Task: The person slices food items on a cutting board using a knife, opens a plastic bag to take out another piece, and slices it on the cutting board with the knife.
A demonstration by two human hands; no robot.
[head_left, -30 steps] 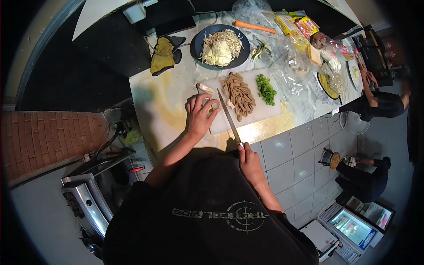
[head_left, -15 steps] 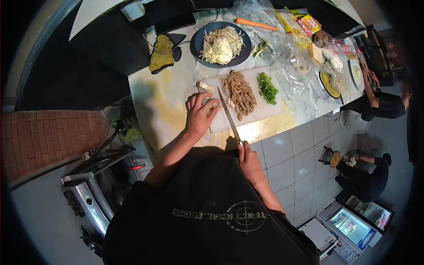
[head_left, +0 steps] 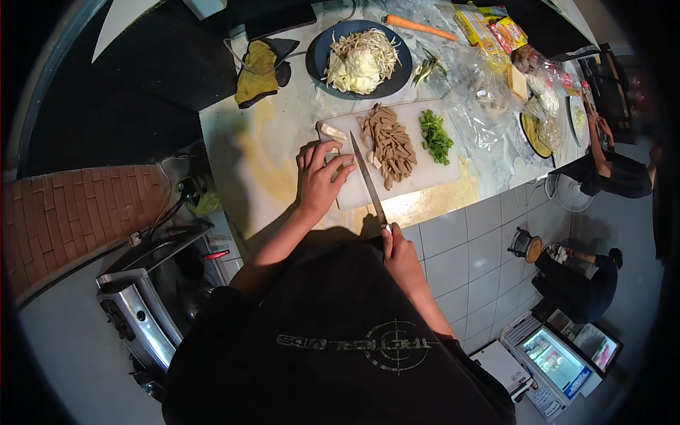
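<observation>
My right hand (head_left: 402,261) is closed round the handle of a long kitchen knife (head_left: 370,180). The blade points away from me across the white cutting board (head_left: 354,198). Over the board's left edge is my left hand (head_left: 321,183), its fingers apart and curved down, thumb and index finger close to the blade. A pale, elongated food piece (head_left: 333,132) lies just beyond those fingers; whether they touch small bits beneath is hard to see. Right of the blade sits a pile of brown sliced strips (head_left: 389,147), with chopped green leaves (head_left: 435,137) farther right.
Behind the board stands a dark plate (head_left: 320,73) of bean sprouts and a pale cabbage-like piece. A carrot (head_left: 421,27), yellow packets (head_left: 476,30) and clear plastic bags (head_left: 489,88) lie at the back right. A yellow-black glove (head_left: 259,71) is back left. Two other people are at right.
The camera view has shifted slightly, moving the board and table items a little in the picture. Both hands and the knife keep nearly the same place relative to the board.
</observation>
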